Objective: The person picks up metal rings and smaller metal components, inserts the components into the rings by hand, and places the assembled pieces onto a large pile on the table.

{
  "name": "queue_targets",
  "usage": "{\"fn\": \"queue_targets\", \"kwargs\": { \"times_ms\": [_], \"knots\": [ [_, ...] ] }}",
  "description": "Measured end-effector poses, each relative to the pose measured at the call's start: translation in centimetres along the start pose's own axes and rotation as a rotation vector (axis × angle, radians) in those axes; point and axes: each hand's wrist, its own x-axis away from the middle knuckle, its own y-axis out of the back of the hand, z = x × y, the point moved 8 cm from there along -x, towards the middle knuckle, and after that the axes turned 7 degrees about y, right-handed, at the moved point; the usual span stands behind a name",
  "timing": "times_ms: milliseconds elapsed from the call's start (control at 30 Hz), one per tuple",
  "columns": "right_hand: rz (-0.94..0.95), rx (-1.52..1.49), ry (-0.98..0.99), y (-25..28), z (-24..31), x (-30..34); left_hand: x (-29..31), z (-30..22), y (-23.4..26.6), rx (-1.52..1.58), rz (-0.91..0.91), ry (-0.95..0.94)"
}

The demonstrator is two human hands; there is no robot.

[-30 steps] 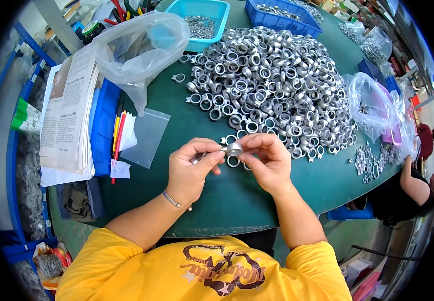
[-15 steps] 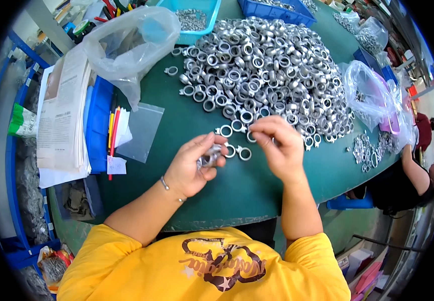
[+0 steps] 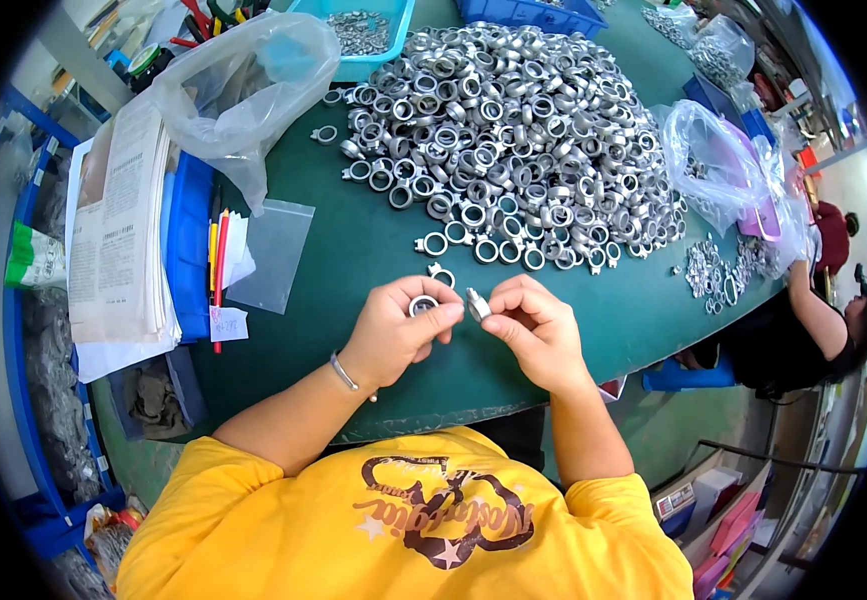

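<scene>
Over the near part of the green table (image 3: 353, 250), both my hands hold metal pieces close together. A silver ring clamp (image 3: 423, 304) is gripped in the closed fingers of my left hand (image 3: 390, 330), its round opening facing up; whether more pieces sit in the palm is hidden. Between thumb and fingertips, my right hand (image 3: 535, 333) pinches another silver ring clamp (image 3: 478, 305), turned edge-on. The two clamps are a small gap apart. Just beyond my left hand lies one loose ring clamp (image 3: 440, 275). A large heap of ring clamps (image 3: 523, 140) spreads farther back.
Teal and blue bins (image 3: 378, 62) of small parts stand at the back. On the left are a plastic bag (image 3: 243, 110), newspapers (image 3: 118, 220), pencils (image 3: 218, 260) and a flat clear bag (image 3: 275, 255). Smaller metal parts (image 3: 718, 275) lie at right, near another person's arm (image 3: 815, 312).
My right hand has moved toward my left and now pinches a ring clamp. My left hand has turned so its ring shows. The view has shifted slightly.
</scene>
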Motion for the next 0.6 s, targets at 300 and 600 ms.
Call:
{"fn": "queue_targets", "kwargs": {
  "times_ms": [300,600],
  "knots": [
    [0.099,0.851,0.206,-0.9,1.5,0.9,0.1,-0.7,1.1,0.287,-0.111,-0.094],
    [-0.007,1.02,0.178,-3.4,0.5,-3.3,0.1,-2.0,2.9,0.37,-0.209,-0.198]
  ]
}}
